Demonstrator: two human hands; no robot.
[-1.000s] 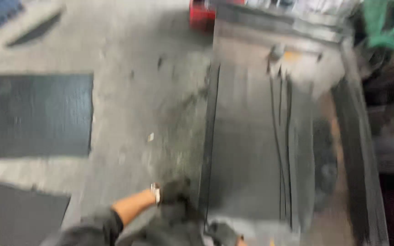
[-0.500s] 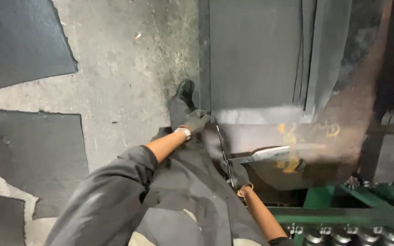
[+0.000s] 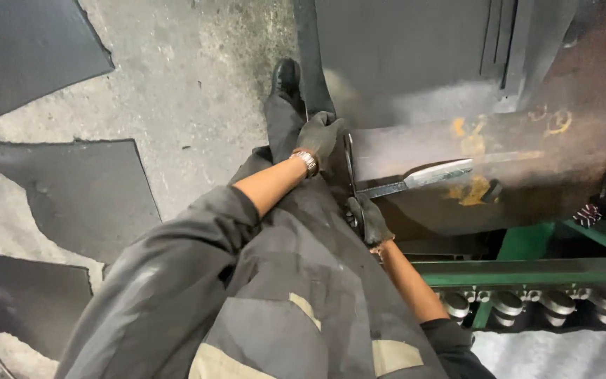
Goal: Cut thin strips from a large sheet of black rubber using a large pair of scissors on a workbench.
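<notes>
Both my hands wear dark gloves. My left hand [image 3: 320,137], with a wristwatch at the wrist, is closed around the upper end of the black handle of a pair of large metal shears [image 3: 415,177]. My right hand [image 3: 367,219] grips the lower end of the same handle. The shears' grey blades point right and lie across a rusty brown metal sheet [image 3: 527,182] with yellow marks on it. My dark-trousered leg and boot [image 3: 285,91] reach forward beside the sheet's left edge.
Dark grey sheets [image 3: 401,49] lie stacked beyond the rusty one. Black rubber mats [image 3: 85,196] lie on the concrete floor [image 3: 198,91] to the left. A green machine frame [image 3: 527,270] with a row of round metal rollers [image 3: 506,305] stands at the lower right.
The view has dropped from the stacked sheets ahead to my hands. Over the last half second the hands and shears have held almost the same place.
</notes>
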